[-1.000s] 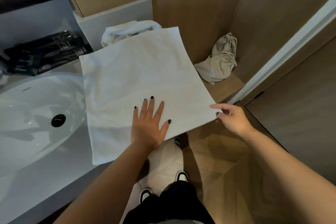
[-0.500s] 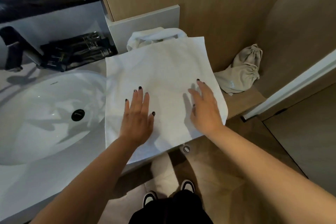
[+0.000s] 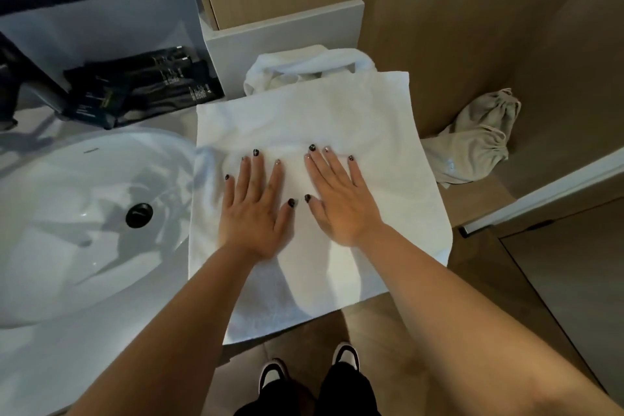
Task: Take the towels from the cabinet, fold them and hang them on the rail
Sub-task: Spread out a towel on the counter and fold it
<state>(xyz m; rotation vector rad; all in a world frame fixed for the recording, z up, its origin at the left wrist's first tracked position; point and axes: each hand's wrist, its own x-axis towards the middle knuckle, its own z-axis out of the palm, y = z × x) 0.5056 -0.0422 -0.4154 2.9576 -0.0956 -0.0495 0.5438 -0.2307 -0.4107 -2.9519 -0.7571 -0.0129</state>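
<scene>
Both hands, left point(image 3: 253, 213) and right point(image 3: 341, 206), press flat, fingers straight, smoothing the white terry towel point(image 3: 388, 159); next probably another fold.

Dim, warm indoor light from above. The white towel point(image 3: 337, 132) is the brightest area; both forearms cast soft shadows across its near edge. Glare streaks the basin point(image 3: 67, 213) — shadow patches fall inside it. Wide-angle distortion bends the edges; mild softness throughout.
</scene>
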